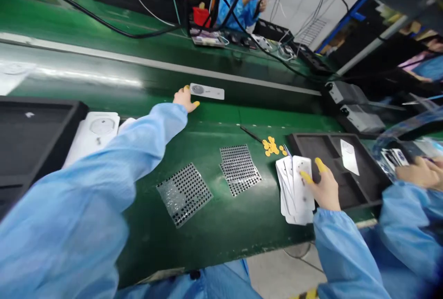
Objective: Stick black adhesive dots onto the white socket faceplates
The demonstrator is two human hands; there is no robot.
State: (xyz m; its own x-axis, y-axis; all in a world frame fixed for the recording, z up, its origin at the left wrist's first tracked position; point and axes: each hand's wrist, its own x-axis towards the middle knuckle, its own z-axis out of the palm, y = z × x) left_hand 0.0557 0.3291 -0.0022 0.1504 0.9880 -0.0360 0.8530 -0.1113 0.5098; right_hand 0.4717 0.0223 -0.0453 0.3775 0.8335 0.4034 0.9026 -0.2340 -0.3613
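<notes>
Left hand (185, 99), spread, borders white rectangular panel (213, 92), round mark (198, 89) leftward, long axis paralleling green table (155, 248)'s far edge; right hand (327, 188), spread, partly hides fanned white panels (290, 197).

A factory assembly line, by all appearances — people in matching blue smocks (79, 216) work along a long green tabletop (235, 234), one co-worker (403, 216) close at right and another person (242, 15) on the far side. Matching white plates (292, 202) lie in stacks, joined by black compartmented trays (313, 146), sheets of small black dots (188, 193) and a heap of yellow discs (275, 148) — with black cables (141, 36) and a slanting metal post (375, 45) above.
</notes>
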